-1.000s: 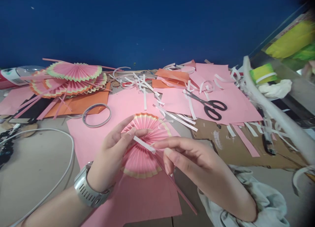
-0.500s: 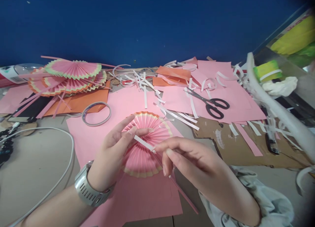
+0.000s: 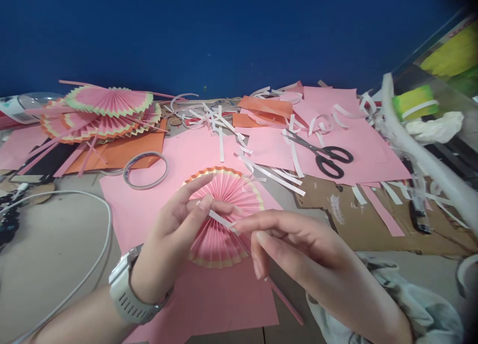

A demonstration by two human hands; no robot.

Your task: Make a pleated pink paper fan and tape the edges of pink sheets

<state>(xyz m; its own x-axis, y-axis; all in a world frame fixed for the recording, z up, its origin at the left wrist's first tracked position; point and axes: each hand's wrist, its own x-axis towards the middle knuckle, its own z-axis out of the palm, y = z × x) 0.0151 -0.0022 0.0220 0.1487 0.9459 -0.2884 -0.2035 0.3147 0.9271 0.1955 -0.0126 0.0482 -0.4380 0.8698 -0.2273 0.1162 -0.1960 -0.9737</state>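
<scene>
A round pleated pink paper fan with a yellow-orange rim lies on a pink sheet in front of me. My left hand, with a grey watch on the wrist, pinches one end of a thin white paper strip over the fan's centre. My right hand pinches the strip's other end, and a thin pink stick runs down and right from under its fingers.
Finished fans are stacked at the back left on orange paper. A tape ring lies left of the fan, black-handled scissors at the right among white strips and pink sheets. A white cable curves at the left; cloth lies lower right.
Both hands stay on the white strip over the fan; the strip between them looks shorter. The view has shifted slightly.
</scene>
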